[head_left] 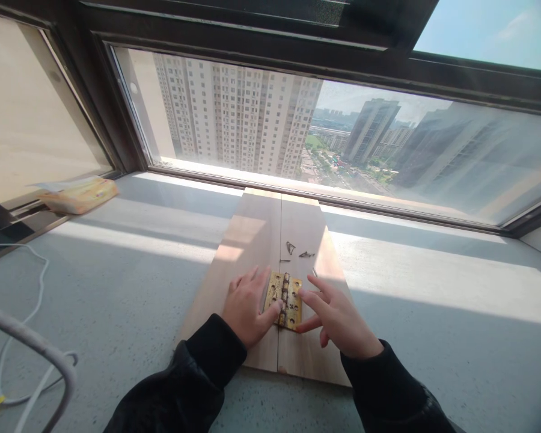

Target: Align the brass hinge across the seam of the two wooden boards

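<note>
An opened brass-coloured butt hinge [285,291], worn and dark in spots, lies flat across the seam between two pale wooden boards, the left board [246,231] and the right board [313,361]. My left hand [249,305] rests on the left board with its fingers stretched out, and its thumb touches the hinge's left leaf near the knuckle. On the other side, my right hand [336,316] is open with its fingers spread, the tips at the hinge's right edge. Just beyond the hinge lie several small screws [290,247], some in little clusters.
The boards lie on a pale speckled sill [415,313] against a dark window frame [252,183]. A soft tissue pack [79,195] sits at the back left. White cables [40,294] and a thicker grey curved tube [31,340] are at the left.
</note>
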Demonstrator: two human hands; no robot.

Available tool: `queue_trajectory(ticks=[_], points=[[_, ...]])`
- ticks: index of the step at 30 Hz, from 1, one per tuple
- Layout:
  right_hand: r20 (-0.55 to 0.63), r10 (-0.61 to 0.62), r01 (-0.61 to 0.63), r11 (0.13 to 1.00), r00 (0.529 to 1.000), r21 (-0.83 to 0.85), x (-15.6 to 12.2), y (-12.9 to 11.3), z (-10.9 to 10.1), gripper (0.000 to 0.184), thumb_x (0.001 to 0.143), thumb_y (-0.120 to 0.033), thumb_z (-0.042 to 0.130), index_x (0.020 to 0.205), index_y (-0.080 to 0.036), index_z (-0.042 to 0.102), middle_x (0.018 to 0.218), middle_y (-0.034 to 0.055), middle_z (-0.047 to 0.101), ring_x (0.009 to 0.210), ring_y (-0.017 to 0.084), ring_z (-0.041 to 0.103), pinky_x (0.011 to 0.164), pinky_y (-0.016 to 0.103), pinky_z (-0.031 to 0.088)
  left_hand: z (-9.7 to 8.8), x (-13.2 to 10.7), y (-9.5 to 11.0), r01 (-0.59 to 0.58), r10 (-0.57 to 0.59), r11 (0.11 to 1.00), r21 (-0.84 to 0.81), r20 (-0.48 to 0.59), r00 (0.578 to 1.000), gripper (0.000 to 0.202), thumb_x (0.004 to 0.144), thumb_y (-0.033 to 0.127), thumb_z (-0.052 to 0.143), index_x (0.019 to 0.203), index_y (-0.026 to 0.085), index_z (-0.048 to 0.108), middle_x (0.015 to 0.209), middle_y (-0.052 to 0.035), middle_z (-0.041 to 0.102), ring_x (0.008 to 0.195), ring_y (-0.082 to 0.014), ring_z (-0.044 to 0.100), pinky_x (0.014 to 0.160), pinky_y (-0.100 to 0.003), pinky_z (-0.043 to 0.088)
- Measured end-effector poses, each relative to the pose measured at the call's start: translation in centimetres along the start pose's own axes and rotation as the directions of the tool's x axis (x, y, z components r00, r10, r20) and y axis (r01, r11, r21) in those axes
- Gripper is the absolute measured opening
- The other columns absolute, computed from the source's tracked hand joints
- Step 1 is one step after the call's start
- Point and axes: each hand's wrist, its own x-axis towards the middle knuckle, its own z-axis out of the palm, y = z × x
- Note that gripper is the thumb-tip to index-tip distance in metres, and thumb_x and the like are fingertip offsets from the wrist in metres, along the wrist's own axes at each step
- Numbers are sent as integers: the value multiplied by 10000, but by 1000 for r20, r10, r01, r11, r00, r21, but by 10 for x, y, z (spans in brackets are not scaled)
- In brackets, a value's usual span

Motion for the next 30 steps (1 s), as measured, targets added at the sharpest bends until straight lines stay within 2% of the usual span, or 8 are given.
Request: queue_trajectory(ticks=[2, 4, 8, 13, 16, 18, 25, 30], points=[[50, 66, -71, 991, 997, 112, -3, -5, 1, 854, 721, -452, 626, 1404, -123, 235, 1238, 228, 519, 557, 198, 666, 241, 171, 331, 1, -1, 1, -32, 34, 998, -59, 34, 999, 649, 782, 440, 496, 1347, 146, 377, 1336, -144, 470, 1282, -297, 362, 1046, -491, 254], [88, 127, -143, 967, 988, 210, -5, -9, 0, 854, 715, -458, 626, 1402, -155, 218, 1278, 222, 481, 652, 228, 683, 274, 176, 370, -1, -1, 3, -13, 19, 992, -126, 46, 999, 664, 780, 463, 502, 1346, 140, 377, 1346, -145, 459, 1274, -301, 371, 1049, -495, 257], [125, 186, -219, 912, 974, 345, -2, -10, -5, 670, 736, -448, 595, 1304, -194, 348, 1226, 192, 530, 735, 255, 686, 328, 192, 409, -6, 1, 2, 89, -63, 940, -331, 89, 994, 683, 772, 467, 532, 1341, 124, 375, 1346, -160, 456, 1265, -306, 390, 1054, -488, 279], [127, 210, -243, 889, 969, 389, 7, -2, -10, 447, 739, -427, 601, 1097, -176, 506, 1245, 166, 524, 728, 241, 686, 379, 213, 446, -8, 5, -6, 223, -133, 690, -688, 182, 974, 720, 786, 459, 561, 1354, 93, 312, 1354, -178, 442, 1233, -259, 448, 1031, -398, 372], [137, 213, -251, 884, 967, 396, 10, -1, -11, 428, 743, -421, 600, 1081, -175, 510, 1251, 156, 523, 737, 244, 686, 389, 219, 454, -9, 7, -7, 277, -180, 566, -776, 211, 961, 701, 780, 436, 587, 1334, 92, 332, 1366, -185, 424, 1240, -255, 441, 1019, -380, 397], [148, 207, -251, 881, 967, 402, 10, -1, -12, 433, 748, -422, 594, 1095, -178, 507, 1258, 158, 519, 738, 241, 686, 397, 227, 461, -9, 8, -5, 275, -191, 532, -801, 203, 960, 666, 776, 409, 600, 1311, 92, 362, 1352, -184, 442, 1237, -250, 445, 1013, -374, 408], [148, 206, -248, 886, 967, 391, 10, -2, -13, 475, 757, -413, 588, 1145, -167, 467, 1265, 181, 507, 709, 232, 687, 408, 237, 470, -1, 16, -2, 207, -281, 548, -811, 55, 958, 497, 762, 354, 614, 1178, 110, 497, 1185, -154, 601, 1092, -225, 577, 947, -365, 469], [155, 186, -232, 894, 970, 383, 7, -3, -13, 488, 758, -405, 589, 1159, -164, 452, 1252, 178, 514, 684, 229, 688, 412, 233, 472, 6, 35, 1, 209, -320, 681, -702, -27, 947, 391, 744, 308, 610, 1083, 119, 570, 991, -122, 686, 932, -225, 648, 837, -373, 522]])
